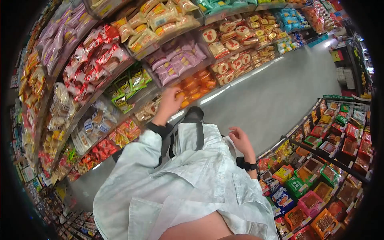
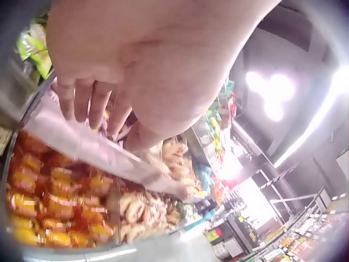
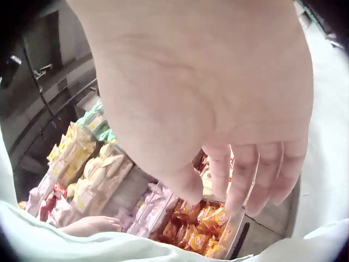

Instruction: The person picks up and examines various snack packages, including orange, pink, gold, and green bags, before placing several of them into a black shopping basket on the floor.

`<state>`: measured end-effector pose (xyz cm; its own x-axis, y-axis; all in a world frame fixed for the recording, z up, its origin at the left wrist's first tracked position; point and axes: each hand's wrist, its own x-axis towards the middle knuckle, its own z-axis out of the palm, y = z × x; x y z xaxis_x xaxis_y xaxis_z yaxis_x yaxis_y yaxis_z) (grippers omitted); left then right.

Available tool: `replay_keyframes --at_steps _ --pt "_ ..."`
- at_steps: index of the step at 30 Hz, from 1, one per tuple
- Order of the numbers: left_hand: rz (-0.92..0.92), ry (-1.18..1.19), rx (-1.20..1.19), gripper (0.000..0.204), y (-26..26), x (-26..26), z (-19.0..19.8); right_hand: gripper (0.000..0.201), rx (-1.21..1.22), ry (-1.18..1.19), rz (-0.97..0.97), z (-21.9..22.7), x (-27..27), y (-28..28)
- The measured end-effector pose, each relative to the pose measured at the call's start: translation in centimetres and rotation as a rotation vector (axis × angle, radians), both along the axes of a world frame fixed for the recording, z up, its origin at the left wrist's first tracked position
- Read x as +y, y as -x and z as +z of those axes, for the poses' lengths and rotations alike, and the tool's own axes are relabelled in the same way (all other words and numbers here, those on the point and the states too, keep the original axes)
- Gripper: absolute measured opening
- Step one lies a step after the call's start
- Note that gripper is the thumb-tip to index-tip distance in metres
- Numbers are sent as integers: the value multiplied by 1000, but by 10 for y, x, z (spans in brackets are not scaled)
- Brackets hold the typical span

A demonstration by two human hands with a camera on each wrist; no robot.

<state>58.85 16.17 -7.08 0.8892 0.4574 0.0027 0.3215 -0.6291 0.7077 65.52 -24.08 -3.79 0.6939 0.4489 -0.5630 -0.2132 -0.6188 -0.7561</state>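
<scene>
My left hand point(image 1: 171, 103) reaches to the low shelf, right beside a bin of orange-wrapped snack packs point(image 1: 196, 85). In the left wrist view, the loosely bent fingers point(image 2: 98, 103) of that hand overlap the clear bin front point(image 2: 82, 139) above the orange packs, with nothing seen in them. Purple snack packs point(image 1: 178, 64) fill the bin just behind. Over the aisle, beside my body, hangs my right hand point(image 1: 241, 142), its fingers relaxed and holding nothing. The right wrist view shows its palm and loosely hanging fingers point(image 3: 242, 174).
Tiered shelves of bagged snacks run along the left, with red-and-white packs point(image 1: 94, 60), green packs point(image 1: 130, 84) and round biscuit packs point(image 1: 234, 38). A slanted rack of packaged foods point(image 1: 310, 180) stands close on the right. Grey floor point(image 1: 272, 92) lies between them.
</scene>
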Motion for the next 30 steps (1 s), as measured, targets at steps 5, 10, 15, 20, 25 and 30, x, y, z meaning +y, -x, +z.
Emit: replay_keyframes --at_steps 5,10,15,20,25,30 --pt "232 -357 126 45 -104 113 3 30 33 -4 -117 3 16 -34" --pt "237 -297 422 59 -143 176 -15 30 117 -75 -84 9 37 -56" --pt "294 -294 394 49 -141 168 -8 30 127 -101 -92 5 50 -87" --pt "432 -426 266 42 -135 175 -51 29 108 -139 66 10 72 -128" --pt "347 -414 86 37 -111 135 -11 30 49 -143 277 17 91 -183" --pt "269 -260 -201 42 -92 41 54 31 -19 -239 377 32 99 -214"
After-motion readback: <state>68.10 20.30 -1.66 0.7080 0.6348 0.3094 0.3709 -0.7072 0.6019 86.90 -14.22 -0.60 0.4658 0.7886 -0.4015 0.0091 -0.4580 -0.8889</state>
